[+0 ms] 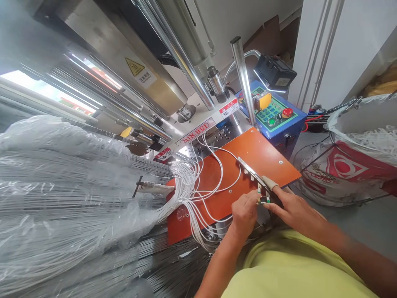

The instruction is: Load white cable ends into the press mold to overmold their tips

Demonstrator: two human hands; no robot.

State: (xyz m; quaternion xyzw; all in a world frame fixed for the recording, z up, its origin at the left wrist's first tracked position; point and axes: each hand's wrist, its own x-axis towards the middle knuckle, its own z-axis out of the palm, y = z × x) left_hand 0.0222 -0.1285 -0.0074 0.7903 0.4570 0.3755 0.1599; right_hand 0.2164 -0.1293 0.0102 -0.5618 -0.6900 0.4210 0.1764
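Observation:
Over the near edge of the orange board (263, 153), a narrow metal bar (249, 167) with several small white connectors (252, 178) lies at a slant. My right hand (290, 207) grips the bar's near end, a beige finger cot on one finger and the thumb by a small green-and-white piece. Close beside it, my left hand (245, 213) is closed in a pinch at the same end. White cable (214, 219) reaches this hand's edge, but the fingers hide what they hold. A thick bundle of white cables (184, 182) spreads across the board's left side.
Behind the board stands a press machine (198, 130) with steel columns. A blue control box (288, 132) with a red button is at its right. Plastic-wrapped cables (77, 198) fill the left. A large sack (350, 165) holding white scraps stands at right.

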